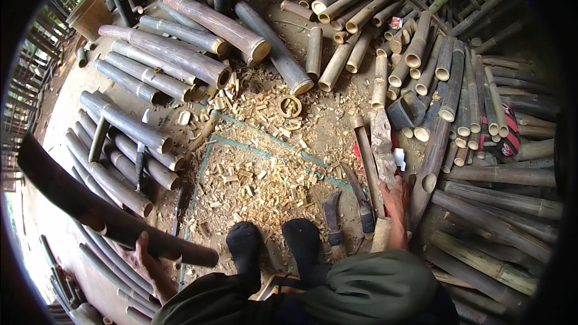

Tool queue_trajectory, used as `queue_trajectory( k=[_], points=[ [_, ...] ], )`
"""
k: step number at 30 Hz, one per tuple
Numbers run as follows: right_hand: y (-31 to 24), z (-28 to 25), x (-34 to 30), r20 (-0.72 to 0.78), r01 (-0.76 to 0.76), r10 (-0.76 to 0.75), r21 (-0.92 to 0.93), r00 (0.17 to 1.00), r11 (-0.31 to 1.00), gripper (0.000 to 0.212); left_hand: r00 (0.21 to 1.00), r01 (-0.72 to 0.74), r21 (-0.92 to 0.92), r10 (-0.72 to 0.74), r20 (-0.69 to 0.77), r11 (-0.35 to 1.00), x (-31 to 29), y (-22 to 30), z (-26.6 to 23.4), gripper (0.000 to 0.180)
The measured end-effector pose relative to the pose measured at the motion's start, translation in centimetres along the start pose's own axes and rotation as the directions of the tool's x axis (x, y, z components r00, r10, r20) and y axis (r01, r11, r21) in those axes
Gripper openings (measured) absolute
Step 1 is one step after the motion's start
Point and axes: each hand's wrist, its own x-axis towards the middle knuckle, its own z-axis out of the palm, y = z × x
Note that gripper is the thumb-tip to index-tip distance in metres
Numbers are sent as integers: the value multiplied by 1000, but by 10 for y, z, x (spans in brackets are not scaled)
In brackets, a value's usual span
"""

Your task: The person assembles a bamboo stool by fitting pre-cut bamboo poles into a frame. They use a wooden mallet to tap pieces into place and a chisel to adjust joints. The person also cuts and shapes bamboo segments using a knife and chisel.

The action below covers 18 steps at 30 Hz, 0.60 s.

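A long dark bamboo pole [120,225] slants across the left side, its near end by my left knee. My left hand [147,268] is closed on it from below, the thumb showing at its edge. On the right my right hand [394,201] is closed at the lower end of a rough, gnarled piece of wood [381,138]; its fingertips are partly hidden. Something red and a small white piece [399,157] lie beside that wood. A narrow bamboo length [367,165] runs along its left. A hooked blade with a dark handle [332,216] and a curved knife [359,198] lie near my right foot.
Wood chips [259,180] cover the ground ahead of my feet, around a bamboo ring [290,106]. Thick dark bamboo poles [174,54] lie at the far left. Cut bamboo tubes [421,48] are piled at the right. A knife [141,153] rests on the left poles.
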Motion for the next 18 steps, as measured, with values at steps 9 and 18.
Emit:
queue_trajectory(
  k=[9,18],
  points=[
    [-46,-33,-24,-221,-29,9,-84,975,996,85,969,-133,-498,217,115,857,81,46,66,56],
    [-109,-39,-65,-242,302,-195,565,950,768,82,927,-253,-637,371,56,728,83,77,110,58]
  ],
)
